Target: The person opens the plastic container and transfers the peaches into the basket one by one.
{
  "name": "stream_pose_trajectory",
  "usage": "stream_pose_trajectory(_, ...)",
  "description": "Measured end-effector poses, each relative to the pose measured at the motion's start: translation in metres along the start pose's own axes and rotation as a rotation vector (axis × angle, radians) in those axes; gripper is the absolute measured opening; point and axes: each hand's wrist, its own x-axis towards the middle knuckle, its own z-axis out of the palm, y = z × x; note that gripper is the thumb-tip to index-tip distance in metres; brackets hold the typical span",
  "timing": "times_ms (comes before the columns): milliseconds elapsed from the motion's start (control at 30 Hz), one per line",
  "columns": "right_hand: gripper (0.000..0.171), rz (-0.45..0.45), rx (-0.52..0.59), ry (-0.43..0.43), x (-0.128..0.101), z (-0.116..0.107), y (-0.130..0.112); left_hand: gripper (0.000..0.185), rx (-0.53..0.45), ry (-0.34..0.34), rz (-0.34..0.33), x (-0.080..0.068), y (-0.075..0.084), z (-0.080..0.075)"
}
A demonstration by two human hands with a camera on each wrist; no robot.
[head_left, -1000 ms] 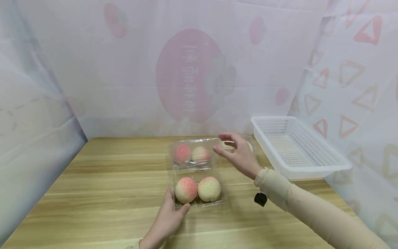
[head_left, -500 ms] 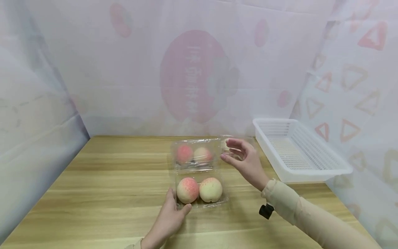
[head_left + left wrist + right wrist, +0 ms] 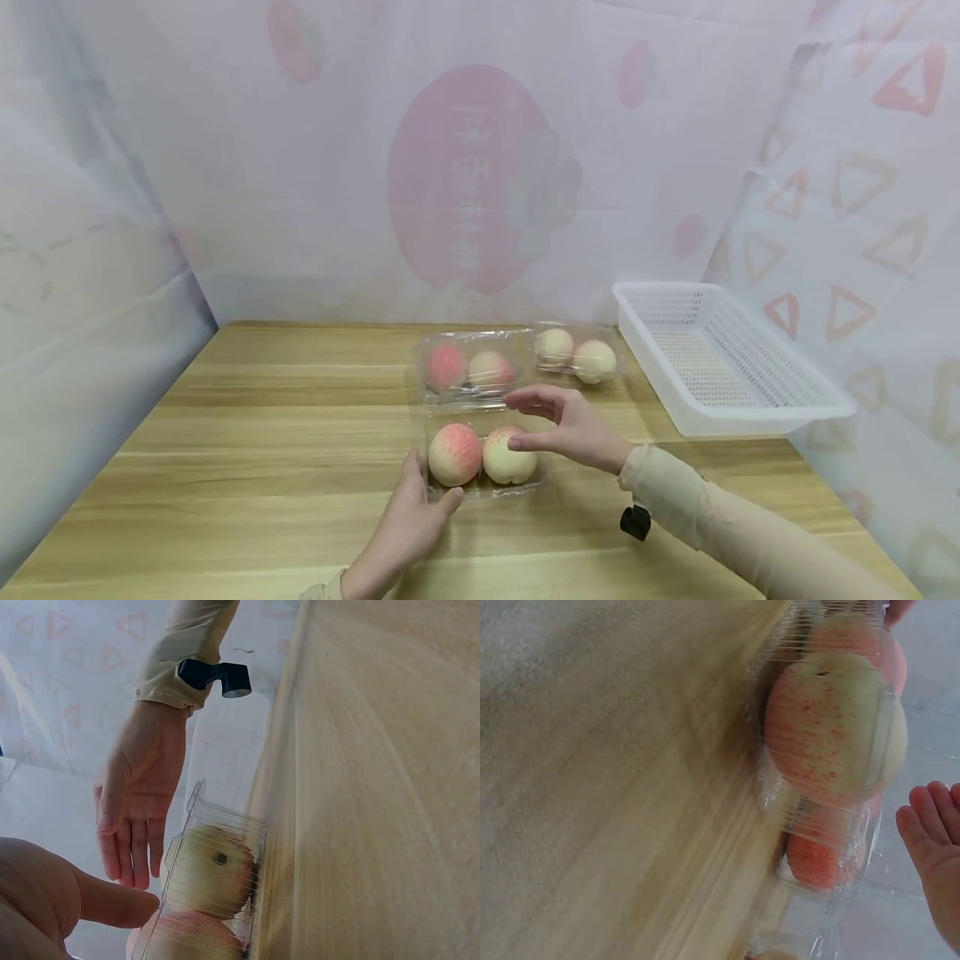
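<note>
Clear plastic box (image 3: 495, 492) sitting right between the hands, two peaches (image 3: 455, 455) side by side in it. Left hand (image 3: 408, 525) is against its near corner, fingers laid along the side, thumb at the front edge. Right hand (image 3: 573, 429) is loose, fingers stretched out over the closer peach. Past its fingertips more peaches (image 3: 447, 367) show through plastic, can't tell if that's the same box. Beyond the right hand: another box (image 3: 575, 335) with two, then a white basket (image 3: 765, 412), all on a wood table (image 3: 300, 417).
</note>
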Motion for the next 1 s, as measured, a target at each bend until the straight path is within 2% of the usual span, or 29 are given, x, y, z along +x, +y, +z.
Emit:
stream_pose_trajectory(167,0.057,0.018,0.007,-0.028,0.001,0.003,0.004,0.093,0.000,0.005,0.001,0.000,0.000,0.000)
stream_pose_trajectory(500,0.060,0.000,-0.057,-0.069,0.004,-0.001,0.013,0.091,-0.018,0.003,0.026,-0.001,0.001,0.001)
stream_pose_trajectory(1000,0.060,-0.008,-0.120,-0.156,0.009,0.002,0.022,0.090,-0.001,0.005,0.008,0.000,0.002,0.001)
